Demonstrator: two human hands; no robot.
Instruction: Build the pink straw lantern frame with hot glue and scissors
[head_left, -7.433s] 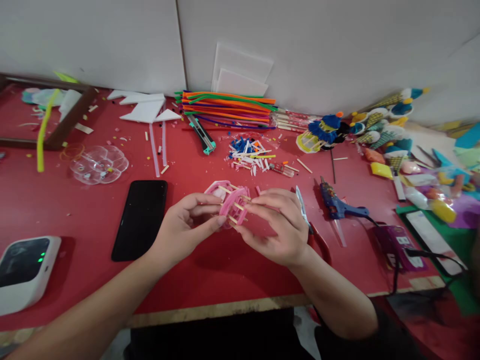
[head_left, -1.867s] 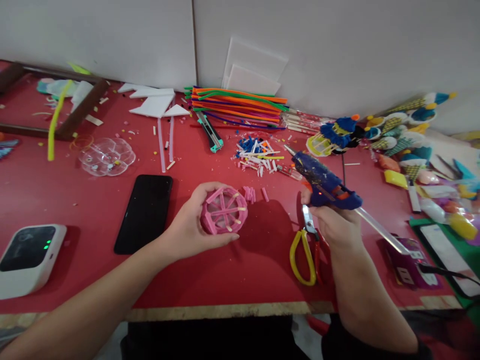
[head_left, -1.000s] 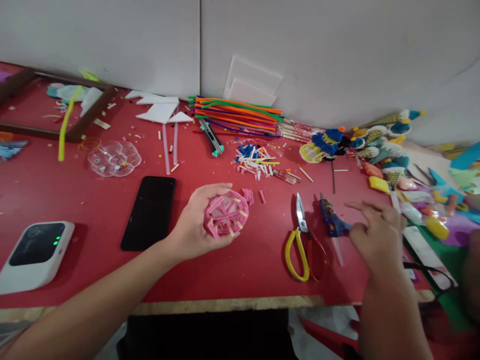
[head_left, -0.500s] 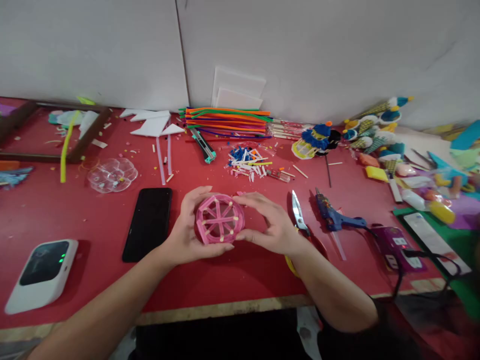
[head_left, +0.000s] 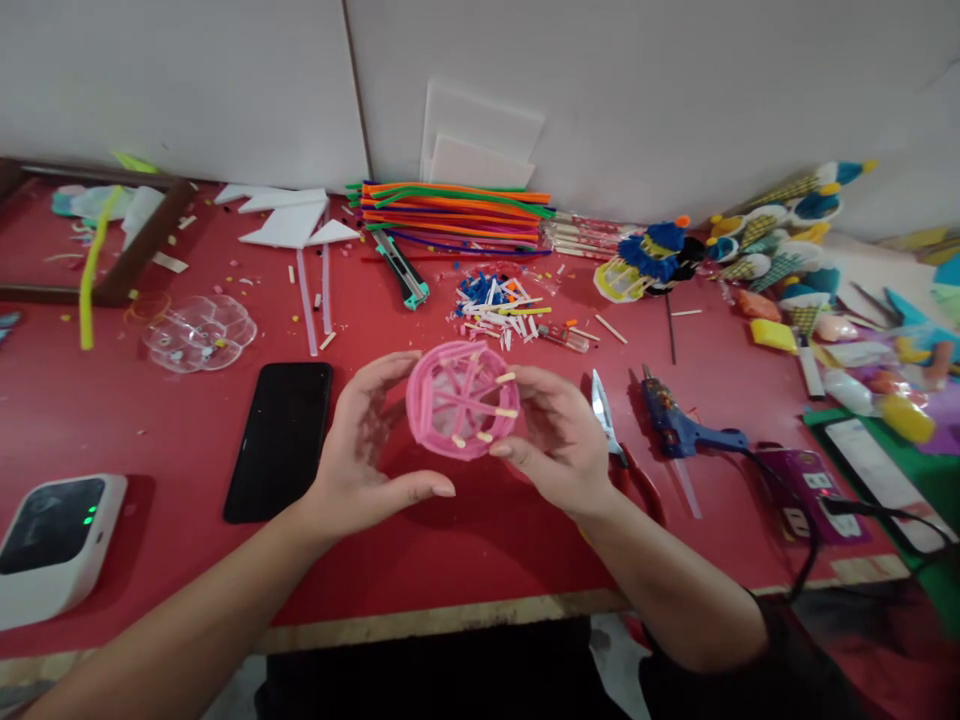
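Note:
A small round pink frame point(head_left: 463, 402), apparently wrapped in pipe cleaner, has spokes meeting in the middle and pale stick ends poking out at its rim. It is held above the table, tilted. My right hand point(head_left: 566, 445) grips its right side between thumb and fingers. At its left, my left hand point(head_left: 352, 450) is cupped with the thumb stretched out below and apart from the frame. Whether the left fingertips touch the rim I cannot tell. Beyond the hands lies a pile of cut sticks and blue bits point(head_left: 499, 305).
On the red table point(head_left: 465, 540) lie a black phone point(head_left: 279, 440), a white device point(head_left: 64, 545), pliers-like scissors point(head_left: 604, 415), a blue glue gun point(head_left: 682, 420) and a cutter knife point(head_left: 401, 270). Pipe cleaners point(head_left: 457, 215) lie in a bundle at the back. A power strip point(head_left: 806, 490) is at right.
The pink frame has risen slightly to the right and tilted. My left thumb has come away from it, while my right hand keeps hold. The camera view has shifted a little.

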